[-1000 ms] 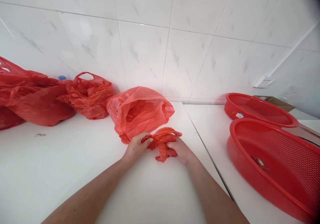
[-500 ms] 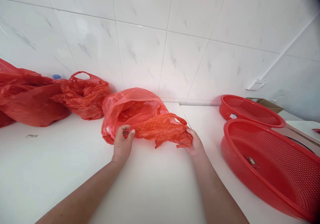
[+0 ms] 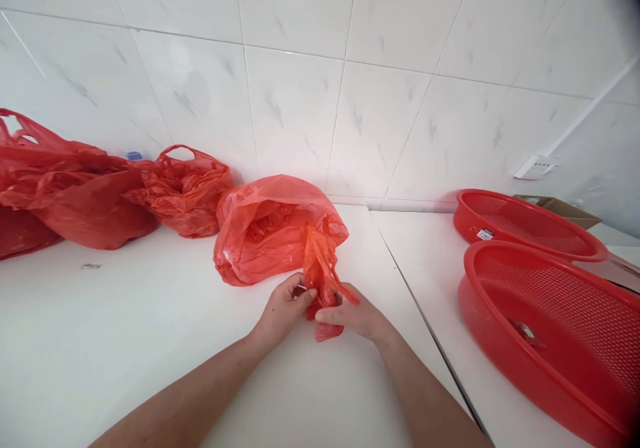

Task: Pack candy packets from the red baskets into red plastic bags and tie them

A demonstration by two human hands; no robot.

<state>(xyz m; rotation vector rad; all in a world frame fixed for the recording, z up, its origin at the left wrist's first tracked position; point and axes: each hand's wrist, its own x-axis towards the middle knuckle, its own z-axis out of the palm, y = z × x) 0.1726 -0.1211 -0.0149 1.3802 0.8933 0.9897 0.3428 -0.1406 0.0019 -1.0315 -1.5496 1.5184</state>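
Observation:
Between my two hands a thin orange-red plastic bag [image 3: 320, 258] is bunched up, its upper end reaching to the mouth of a larger bag. My left hand [image 3: 287, 305] pinches it from the left with thumb and fingers. From the right, my right hand [image 3: 350, 311] wraps round its lower end, and a loose strip sticks out over the fingers. Just behind lies the larger red plastic bag [image 3: 250, 255] on its side, its mouth gaping towards me and crumpled red plastic inside.
Filled red bags [image 3: 100, 208] and a smaller tied-looking red bag [image 3: 193, 195] stand at the left by the tiled wall. Two red perforated baskets [image 3: 480, 301] are at the right, with a cardboard box [image 3: 565, 209] behind. A seam runs across the white table [image 3: 150, 341].
The small bag, stretched sideways before, is now gathered into an upright bunch nearer me. My right hand has come left and my left hand right, so they meet. The view has shifted slightly.

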